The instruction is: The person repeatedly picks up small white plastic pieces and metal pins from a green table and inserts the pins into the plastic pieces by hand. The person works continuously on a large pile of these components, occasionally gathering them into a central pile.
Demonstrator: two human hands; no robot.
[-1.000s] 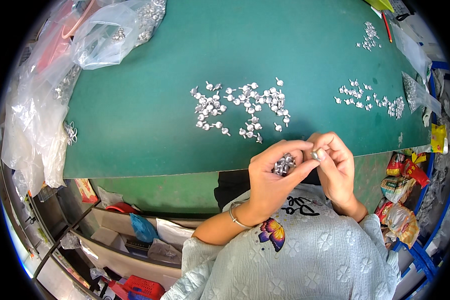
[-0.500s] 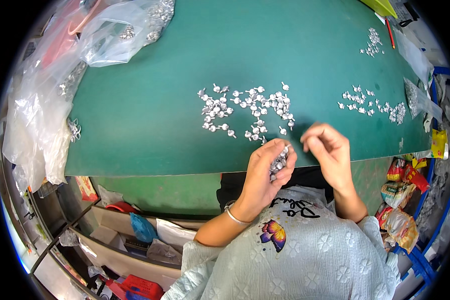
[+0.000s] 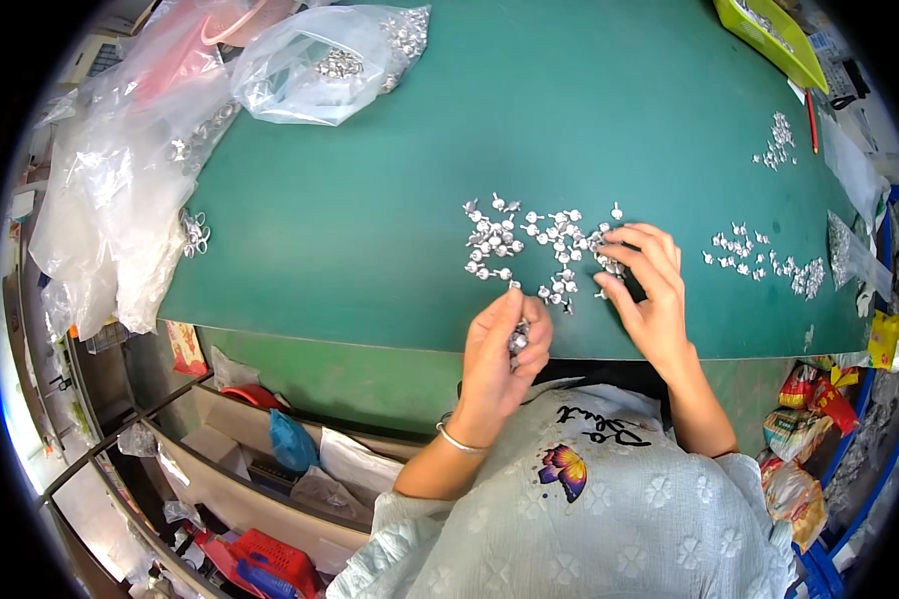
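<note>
A batch of small silver metal pieces (image 3: 491, 238), each with a round head and a short stem, lies scattered on the green tabletop. My left hand (image 3: 499, 349) is closed around several more of these pieces (image 3: 518, 337) near the front edge, palm turned inward. One piece (image 3: 514, 285) shows at the tips of its thumb and forefinger. At the right side of the scatter, my right hand (image 3: 657, 290) has its fingers curved and apart, with thumb and fingertips around a cluster of pieces (image 3: 609, 262) on the table. Its fingers partly cover that cluster.
Smaller groups of silver pieces (image 3: 769, 262) lie farther right, beside a clear bag (image 3: 849, 250). A yellow-green tray (image 3: 774, 45) and a red pen (image 3: 813, 122) are at the back right. Plastic bags (image 3: 305, 75) with metal parts occupy the left; an open drawer (image 3: 270, 454) is below.
My right hand has moved from beside my left hand out to the right side of the scatter. My left hand has shifted left relative to the pieces. The whole view has shifted too.
</note>
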